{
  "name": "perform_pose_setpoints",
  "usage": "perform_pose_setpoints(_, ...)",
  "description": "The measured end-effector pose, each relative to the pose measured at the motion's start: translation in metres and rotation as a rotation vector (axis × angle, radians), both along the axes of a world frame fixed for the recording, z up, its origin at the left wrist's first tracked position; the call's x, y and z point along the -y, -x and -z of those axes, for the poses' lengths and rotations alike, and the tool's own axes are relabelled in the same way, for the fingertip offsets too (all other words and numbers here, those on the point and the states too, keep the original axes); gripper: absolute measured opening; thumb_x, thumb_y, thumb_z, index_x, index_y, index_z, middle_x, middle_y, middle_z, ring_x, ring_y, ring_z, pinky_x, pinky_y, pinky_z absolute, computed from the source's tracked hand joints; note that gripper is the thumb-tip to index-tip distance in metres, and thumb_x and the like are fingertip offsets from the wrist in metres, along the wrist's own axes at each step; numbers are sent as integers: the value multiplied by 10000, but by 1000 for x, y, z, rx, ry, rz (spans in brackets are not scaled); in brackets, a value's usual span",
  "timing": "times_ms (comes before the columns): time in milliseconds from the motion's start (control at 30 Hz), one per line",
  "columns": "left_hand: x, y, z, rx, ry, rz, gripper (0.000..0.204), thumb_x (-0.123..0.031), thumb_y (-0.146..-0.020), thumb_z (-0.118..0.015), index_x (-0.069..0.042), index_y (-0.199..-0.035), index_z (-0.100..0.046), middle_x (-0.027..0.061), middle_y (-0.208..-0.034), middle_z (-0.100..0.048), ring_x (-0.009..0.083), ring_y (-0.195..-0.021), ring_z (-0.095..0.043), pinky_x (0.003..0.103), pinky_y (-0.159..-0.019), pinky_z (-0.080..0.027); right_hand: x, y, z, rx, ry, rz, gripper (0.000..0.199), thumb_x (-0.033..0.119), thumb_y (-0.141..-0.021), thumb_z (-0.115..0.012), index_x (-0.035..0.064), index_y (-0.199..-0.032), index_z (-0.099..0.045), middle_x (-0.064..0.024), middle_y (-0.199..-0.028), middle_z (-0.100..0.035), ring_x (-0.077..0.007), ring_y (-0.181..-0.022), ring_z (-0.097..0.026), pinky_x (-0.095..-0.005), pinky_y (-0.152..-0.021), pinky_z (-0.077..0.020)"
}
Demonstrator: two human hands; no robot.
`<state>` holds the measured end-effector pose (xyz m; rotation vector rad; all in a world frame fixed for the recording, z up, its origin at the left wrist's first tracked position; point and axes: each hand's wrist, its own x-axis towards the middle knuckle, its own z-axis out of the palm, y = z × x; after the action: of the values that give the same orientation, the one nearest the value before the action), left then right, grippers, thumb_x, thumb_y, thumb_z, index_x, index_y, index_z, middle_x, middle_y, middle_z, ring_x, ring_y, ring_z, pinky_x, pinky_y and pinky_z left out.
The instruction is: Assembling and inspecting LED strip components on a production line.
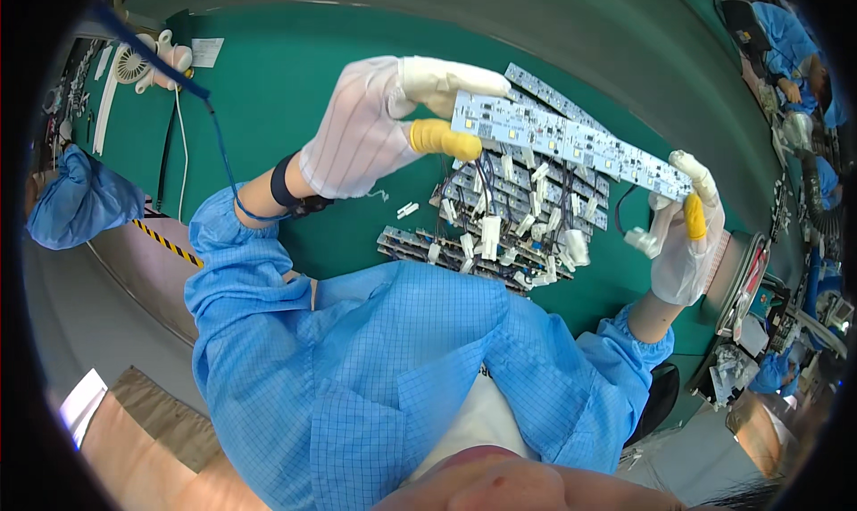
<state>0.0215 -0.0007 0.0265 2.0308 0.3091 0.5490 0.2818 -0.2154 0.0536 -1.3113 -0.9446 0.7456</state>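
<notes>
Both hands (375,127) (683,243) grip one light strip (571,145) by its ends — inspection, seemingly; next needs steady placing onto the stack (500,225).

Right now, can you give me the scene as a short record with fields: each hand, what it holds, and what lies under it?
left hand: white glove, yellow fingertip cover, fingers pinching one end of the circuit board strip
right hand: white glove, yellow fingertip cover, gripping the strip's other end
strip: long, narrow, held level above the table, apart from the pile
below: pile of similar strips with white connectors and dark wires
surface: green table
left wrist: dark strap with blue coiled cord
far left: small white fan
</notes>
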Motion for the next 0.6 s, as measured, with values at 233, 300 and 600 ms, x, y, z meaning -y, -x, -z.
perform_pose_setpoints(233, -1, -5, -8, 45, -72, 8, 521, -303, -801, -723, 53, -1160, -597, 108, -1050, -662, 160, -879, -654, 268, -777, -516, 1, 0, -3, 59, 82, 71, 620, 363, -813, -624, -101, -1206, -502, -78, -646, -606, -71, -445, -500, -171, -517, -377)
perform_pose_setpoints(300, -1, -3, -3, 81, -2, -26, 500, -288, -812, -721, 51, -1158, -598, 132, -1036, -655, 170, -898, -653, 287, -804, -522, 0, 1, -1, 70, 44, 60, 598, 355, -823, -615, -96, -1201, -510, -86, -670, -613, -72, -440, -500, -170, -522, -379)
perform_pose_setpoints(600, 1, -5, -1, 77, 142, -23, 517, -366, -833, -685, 41, -1144, -615, 105, -909, -679, 161, -847, -659, 255, -723, -512, 6, 2, -6, -19, 34, -7, 552, 344, -854, -596, -84, -1196, -526, -117, -757, -642, -86, -445, -516, -167, -546, -393)
